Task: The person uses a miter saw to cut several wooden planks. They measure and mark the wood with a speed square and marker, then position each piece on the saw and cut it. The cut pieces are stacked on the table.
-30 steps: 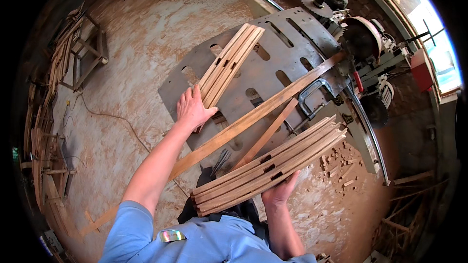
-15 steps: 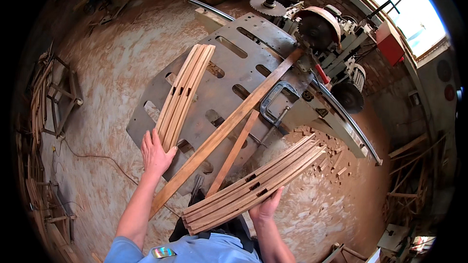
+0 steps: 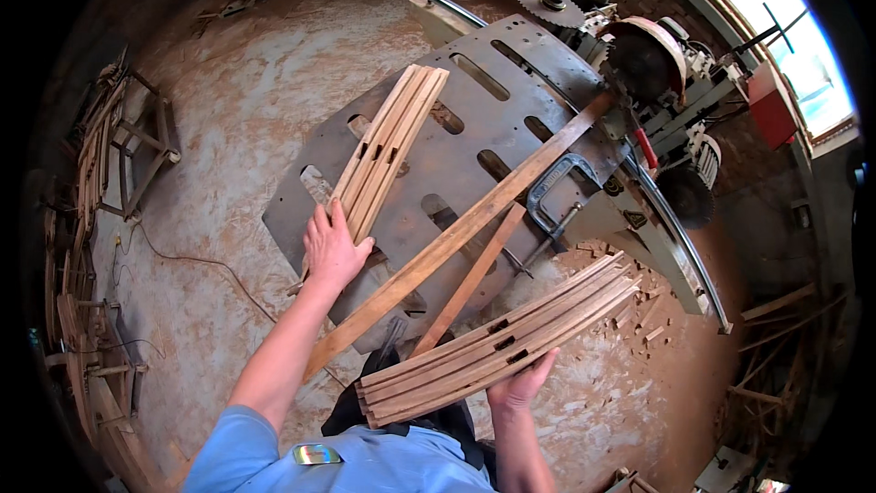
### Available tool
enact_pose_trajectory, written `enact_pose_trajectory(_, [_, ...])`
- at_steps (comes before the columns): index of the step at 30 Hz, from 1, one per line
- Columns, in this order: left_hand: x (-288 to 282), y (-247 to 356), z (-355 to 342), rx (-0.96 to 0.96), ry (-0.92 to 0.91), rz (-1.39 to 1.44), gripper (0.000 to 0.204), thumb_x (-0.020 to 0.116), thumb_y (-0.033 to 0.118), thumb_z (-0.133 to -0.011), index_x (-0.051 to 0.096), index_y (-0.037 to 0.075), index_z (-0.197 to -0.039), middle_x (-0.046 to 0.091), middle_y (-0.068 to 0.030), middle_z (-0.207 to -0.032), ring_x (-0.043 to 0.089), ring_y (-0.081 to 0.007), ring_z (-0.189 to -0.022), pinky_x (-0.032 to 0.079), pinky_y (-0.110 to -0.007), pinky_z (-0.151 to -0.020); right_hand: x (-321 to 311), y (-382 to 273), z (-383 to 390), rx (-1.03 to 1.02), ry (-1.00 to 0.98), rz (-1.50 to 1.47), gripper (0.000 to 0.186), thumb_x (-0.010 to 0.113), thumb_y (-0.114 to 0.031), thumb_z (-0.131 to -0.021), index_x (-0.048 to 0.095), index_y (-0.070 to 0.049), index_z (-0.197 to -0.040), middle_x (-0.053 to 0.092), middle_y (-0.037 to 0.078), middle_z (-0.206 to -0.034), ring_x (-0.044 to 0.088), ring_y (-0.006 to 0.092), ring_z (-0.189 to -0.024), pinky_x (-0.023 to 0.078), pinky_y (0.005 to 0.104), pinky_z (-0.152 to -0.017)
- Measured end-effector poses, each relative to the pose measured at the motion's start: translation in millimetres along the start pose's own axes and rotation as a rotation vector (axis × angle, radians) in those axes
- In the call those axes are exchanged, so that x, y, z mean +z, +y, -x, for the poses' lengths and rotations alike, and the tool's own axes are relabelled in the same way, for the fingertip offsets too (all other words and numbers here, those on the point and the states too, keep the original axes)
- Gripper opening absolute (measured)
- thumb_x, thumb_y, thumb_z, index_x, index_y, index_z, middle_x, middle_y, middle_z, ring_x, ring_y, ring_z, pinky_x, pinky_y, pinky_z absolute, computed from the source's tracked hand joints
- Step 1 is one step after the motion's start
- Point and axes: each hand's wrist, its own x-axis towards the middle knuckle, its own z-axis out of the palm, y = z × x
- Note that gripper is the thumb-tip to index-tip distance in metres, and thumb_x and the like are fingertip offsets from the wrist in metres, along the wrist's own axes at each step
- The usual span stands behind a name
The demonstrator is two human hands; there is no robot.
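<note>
My left hand (image 3: 333,251) grips the near end of a bundle of pale wooden strips (image 3: 388,146) with small dark notches, lying on a slotted grey metal table (image 3: 502,119). In my right hand (image 3: 520,383) is a larger bundle of slightly curved, notched strips (image 3: 547,310), held from underneath at the table's near side. Between the bundles a long board (image 3: 465,224) runs diagonally across the table toward the saw. A shorter strip (image 3: 461,292) lies beside it, and a blue-grey C-clamp (image 3: 540,196) is on the table's right part.
Circular saw blades and motors (image 3: 643,64) stand at the upper right, with a metal rail (image 3: 684,237) along the table's side. Wood stacks on frames (image 3: 137,155) line the left. Offcuts (image 3: 639,310) litter the dusty floor at right; more timber (image 3: 766,338) lies beyond.
The view has swung and turned slightly. The right-hand bundle sits a little lower relative to the clamp; my left hand keeps its grip on the other bundle, which stays in place.
</note>
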Motion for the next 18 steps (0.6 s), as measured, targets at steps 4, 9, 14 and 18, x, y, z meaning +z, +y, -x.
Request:
enact_pose_trajectory(4, [-6,14,-17,0.001,0.010,0.012,0.096,0.073,0.039,-0.073,0.024,0.001,-0.145,0.031,-0.0309,-0.142,0.034,-0.0445,-0.130,0.031,-0.052,-0.107,2,2,0,0.030,0.021,-0.019,0.064,0.032,-0.058,-0.098,0.040,-0.009,-0.139,0.047,0.009,-0.138,0.046,0.0294,-0.125,0.036,0.0436,-0.108])
enact_pose_trajectory(9, [3,24,-41,-0.056,-0.025,0.021,0.096,0.074,0.039,-0.071,0.024,0.004,-0.146,0.039,-0.0303,-0.137,0.040,-0.0447,-0.125,0.034,-0.053,-0.104,7,4,0,0.037,0.032,-0.021,0.062,0.031,-0.056,-0.099,0.041,-0.009,-0.138,0.049,0.009,-0.137,0.046,0.0300,-0.124,0.036,0.0446,-0.107])
enact_pose_trajectory(14, [-6,9,-46,-0.032,-0.021,0.088,0.091,0.072,0.034,-0.070,0.029,0.004,-0.145,0.050,-0.0295,-0.124,0.049,-0.0408,-0.116,0.040,-0.047,-0.100,12,2,-2,0.038,-0.004,-0.053,0.062,0.033,-0.056,-0.099,0.041,-0.009,-0.138,0.049,0.011,-0.136,0.048,0.0317,-0.123,0.038,0.0466,-0.106])
enact_pose_trajectory(18, [-31,-34,-18,-0.063,-0.387,0.962,0.092,0.069,0.033,-0.071,0.027,0.001,-0.147,0.052,-0.0221,-0.127,0.053,-0.0264,-0.115,0.043,-0.038,-0.096,7,5,-11,0.094,-0.153,-0.115,0.068,0.039,-0.060,-0.095,0.041,-0.007,-0.137,0.054,0.018,-0.128,0.053,0.0393,-0.115,0.041,0.0519,-0.102])
